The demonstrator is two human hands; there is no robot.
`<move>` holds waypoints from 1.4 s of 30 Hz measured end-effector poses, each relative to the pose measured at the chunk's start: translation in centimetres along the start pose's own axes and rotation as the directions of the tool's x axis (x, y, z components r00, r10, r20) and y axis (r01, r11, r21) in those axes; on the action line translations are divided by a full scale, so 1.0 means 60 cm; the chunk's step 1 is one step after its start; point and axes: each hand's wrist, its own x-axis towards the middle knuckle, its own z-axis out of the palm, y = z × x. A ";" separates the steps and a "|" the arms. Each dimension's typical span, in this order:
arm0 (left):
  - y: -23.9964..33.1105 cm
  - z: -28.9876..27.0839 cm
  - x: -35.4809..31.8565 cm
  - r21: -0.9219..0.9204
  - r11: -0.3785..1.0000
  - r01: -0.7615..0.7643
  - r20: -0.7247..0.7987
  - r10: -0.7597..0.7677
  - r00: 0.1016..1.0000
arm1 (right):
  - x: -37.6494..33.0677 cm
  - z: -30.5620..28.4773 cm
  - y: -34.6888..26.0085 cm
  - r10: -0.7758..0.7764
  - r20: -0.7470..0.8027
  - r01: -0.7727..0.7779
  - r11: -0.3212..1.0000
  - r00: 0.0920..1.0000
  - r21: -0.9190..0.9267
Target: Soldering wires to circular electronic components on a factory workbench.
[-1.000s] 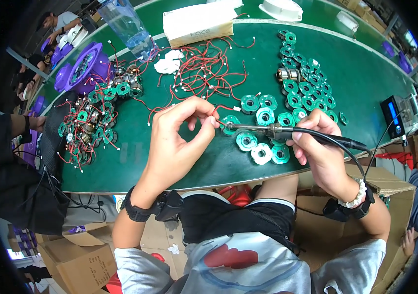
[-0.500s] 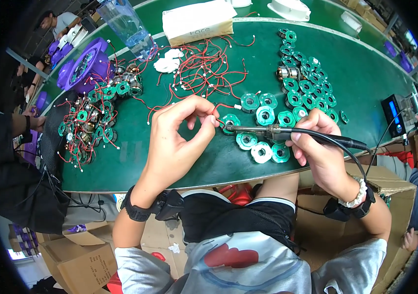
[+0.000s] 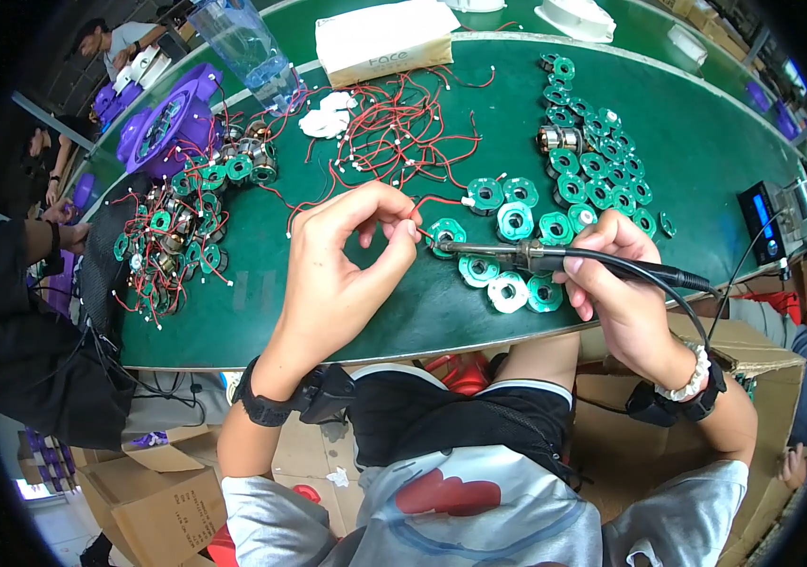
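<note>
Between thumb and forefinger, my left hand [image 3: 351, 260] pinches a red-and-black wire [image 3: 437, 200] with a small white connector at its other end. My right hand [image 3: 616, 269] grips the handle of a soldering iron [image 3: 545, 257], which points left. The iron's tip meets a small motor with a green circuit board [image 3: 445, 236], right where the wire's end is held. Several more green-board motors [image 3: 514, 222] stand close around the iron, to the right and below it. The exact contact at the tip is too small to make out.
Loose red wires [image 3: 394, 132] are heaped behind my left hand. Wired motors [image 3: 172, 241] pile up at left beside a purple housing [image 3: 162, 128]. More motors [image 3: 602, 170] stand at right, near a soldering station [image 3: 770, 222]. A tissue pack [image 3: 384, 42] and clear bottle [image 3: 252, 57] are at the back.
Both hands keep their grip, with the iron's tip still at the same motor. The whole view has shifted very slightly.
</note>
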 end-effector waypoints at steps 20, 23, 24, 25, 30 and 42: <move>0.025 0.002 -0.010 0.309 0.937 -0.165 -0.028 0.183 0.983 | -0.003 0.005 0.005 -0.033 -0.011 0.032 0.998 0.999 -0.046; 0.026 0.001 -0.011 0.313 0.934 -0.171 -0.027 0.189 0.982 | -0.004 0.006 0.004 -0.024 -0.014 0.023 0.998 1.000 -0.051; 0.024 0.002 -0.012 0.308 0.936 -0.169 -0.028 0.186 0.982 | -0.004 0.005 0.005 -0.027 -0.007 0.026 0.998 1.000 -0.050; 0.021 0.001 -0.012 0.309 0.936 -0.171 -0.028 0.188 0.982 | -0.003 0.005 0.007 -0.030 0.000 0.030 0.998 1.000 -0.049; 0.014 -0.002 -0.012 0.315 0.929 -0.192 -0.019 0.209 0.978 | -0.004 0.003 0.006 -0.024 0.006 0.024 1.000 1.000 -0.013; 0.015 -0.022 0.019 0.347 0.927 -0.143 -0.075 0.179 0.981 | 0.001 -0.023 -0.033 -0.133 -0.116 0.128 0.990 0.984 -0.053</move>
